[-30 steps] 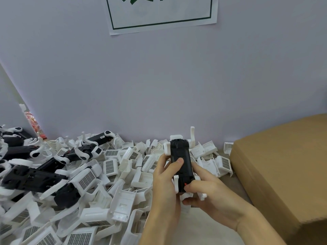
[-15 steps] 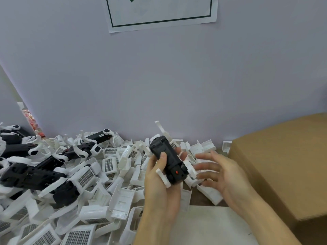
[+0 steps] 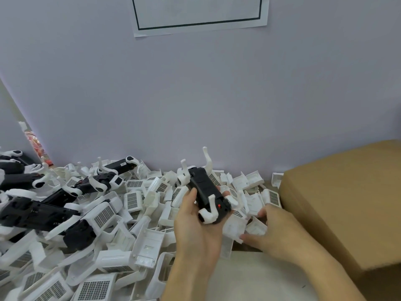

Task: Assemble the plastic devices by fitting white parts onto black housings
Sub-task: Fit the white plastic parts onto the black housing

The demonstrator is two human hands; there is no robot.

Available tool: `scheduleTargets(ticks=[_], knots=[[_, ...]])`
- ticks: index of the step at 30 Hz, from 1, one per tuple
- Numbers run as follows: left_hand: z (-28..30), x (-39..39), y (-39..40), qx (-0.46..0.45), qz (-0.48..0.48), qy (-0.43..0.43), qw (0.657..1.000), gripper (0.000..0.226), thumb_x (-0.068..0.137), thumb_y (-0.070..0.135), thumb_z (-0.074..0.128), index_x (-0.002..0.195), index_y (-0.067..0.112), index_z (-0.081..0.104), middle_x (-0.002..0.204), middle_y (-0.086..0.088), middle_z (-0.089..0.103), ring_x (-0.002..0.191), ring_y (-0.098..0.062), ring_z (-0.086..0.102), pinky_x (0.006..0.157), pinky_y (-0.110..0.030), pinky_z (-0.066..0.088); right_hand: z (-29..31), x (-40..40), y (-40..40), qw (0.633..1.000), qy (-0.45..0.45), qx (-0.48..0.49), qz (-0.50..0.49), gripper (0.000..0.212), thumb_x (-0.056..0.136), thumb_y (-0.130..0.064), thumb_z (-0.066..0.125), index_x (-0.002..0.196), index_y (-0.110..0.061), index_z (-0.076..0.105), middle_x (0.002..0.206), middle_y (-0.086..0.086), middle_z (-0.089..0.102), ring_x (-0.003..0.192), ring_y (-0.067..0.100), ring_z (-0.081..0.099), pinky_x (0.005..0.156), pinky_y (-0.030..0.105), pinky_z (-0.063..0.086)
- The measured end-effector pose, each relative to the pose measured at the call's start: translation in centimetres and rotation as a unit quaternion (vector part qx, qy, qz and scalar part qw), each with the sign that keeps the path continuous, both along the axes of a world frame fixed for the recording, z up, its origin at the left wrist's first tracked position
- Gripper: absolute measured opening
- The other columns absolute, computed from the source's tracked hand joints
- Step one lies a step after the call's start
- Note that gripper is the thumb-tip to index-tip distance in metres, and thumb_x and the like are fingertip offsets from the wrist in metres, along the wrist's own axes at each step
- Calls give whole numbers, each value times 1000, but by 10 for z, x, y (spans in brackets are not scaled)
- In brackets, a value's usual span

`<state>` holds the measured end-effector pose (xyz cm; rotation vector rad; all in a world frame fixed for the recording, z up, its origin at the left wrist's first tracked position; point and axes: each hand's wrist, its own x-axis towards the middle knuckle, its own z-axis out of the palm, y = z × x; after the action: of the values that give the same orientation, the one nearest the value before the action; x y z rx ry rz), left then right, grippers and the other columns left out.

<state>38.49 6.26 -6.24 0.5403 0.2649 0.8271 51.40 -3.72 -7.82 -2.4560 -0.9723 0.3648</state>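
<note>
Left hand: the left hand (image 3: 196, 224) holds a black housing (image 3: 207, 195) up over the bench, palm upward; its grip is clamped on the housing, thumb along the left edge and fingertips showing past the right edge.
Black housing: tilted, far end toward the wall; white arm pieces (image 3: 208, 211) already sit at its corners, two standing up at the far end, one curling over the near end beside a small red dot.
Right hand: the right hand (image 3: 274, 232) reaches into the loose parts just right of the housing; thumb and fingers are curled round a white part (image 3: 255, 228), so its grip is clamped on that piece, which rests among the heap.
White parts heap: a pile of white parts (image 3: 134, 205), many with grid-patterned faces, covers the bench from the left edge to the box, up against the wall.
Finished units: several black housings with white pieces fitted (image 3: 32, 211) lie on the left side of the pile.
Cardboard box: a brown cardboard box (image 3: 347, 198) stands at the right, just beside the heap.
Bench: a bare pale patch of the bench (image 3: 249, 279) shows between the forearms.
Wall: a paper notice with a dark border (image 3: 199, 14) hangs on the wall above.
</note>
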Motion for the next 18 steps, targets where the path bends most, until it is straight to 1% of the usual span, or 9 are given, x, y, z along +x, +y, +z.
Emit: scheduleTargets(ticks=[3,4,6,7,9,12,14,16,18], knots=[[-2,2,1,39,-3,2,999,47,87,20,60,129,-1,58,104,-18,69,91,-28,68,72,-36,58,1,-1,-1,1000,19,5,9,43,69,-48,82,97,-30,54,98,-13,62,88,6,60,73,27,52],[-3,3,2,55,3,7,998,49,84,20,63,126,-3,58,101,-17,68,88,-26,68,67,-33,57,2,-1,-1,1000,23,9,10,39,70,-44,82,96,-30,56,97,-13,62,89,7,61,77,28,54],[-4,5,4,75,11,21,997,49,76,22,71,116,-5,61,96,-17,66,85,-24,67,74,-37,58,5,-1,-3,1000,14,7,9,32,74,-42,79,96,-27,60,96,-13,62,89,9,62,78,28,55],[-5,6,4,80,15,30,996,49,71,24,74,110,-4,63,94,-16,66,86,-23,67,81,-40,58,6,0,-3,1000,7,6,5,28,79,-40,73,97,-23,62,95,-11,63,88,11,63,78,30,55],[-4,7,4,92,18,49,994,44,65,30,78,98,2,69,87,-10,69,81,-19,68,78,-39,58,7,2,-3,1000,1,28,-9,21,86,-35,60,89,-15,61,88,-4,64,80,18,63,73,33,53],[-4,10,3,107,28,70,991,32,62,34,80,85,13,73,84,-7,71,75,-16,69,73,-37,54,13,4,-1,993,-10,111,-31,27,92,-26,47,69,-11,48,67,3,54,65,23,50,57,34,37],[-6,10,4,108,29,83,990,29,63,33,86,82,15,73,85,-11,73,74,-19,71,73,-37,53,18,6,0,980,-7,194,-49,30,95,-20,43,67,-9,46,62,9,51,60,19,42,55,33,31],[-6,10,3,119,16,102,988,27,65,31,91,78,15,74,77,-10,72,67,-19,70,61,-32,55,22,6,1,955,44,284,-73,30,96,-15,39,74,-7,58,66,11,61,58,17,47,55,32,35],[-5,9,1,144,-4,118,983,26,62,38,88,72,17,76,69,-7,70,58,-17,68,53,-26,54,28,6,2,918,149,353,-101,35,97,-12,35,85,-18,67,64,-1,69,57,12,56,56,30,42]])
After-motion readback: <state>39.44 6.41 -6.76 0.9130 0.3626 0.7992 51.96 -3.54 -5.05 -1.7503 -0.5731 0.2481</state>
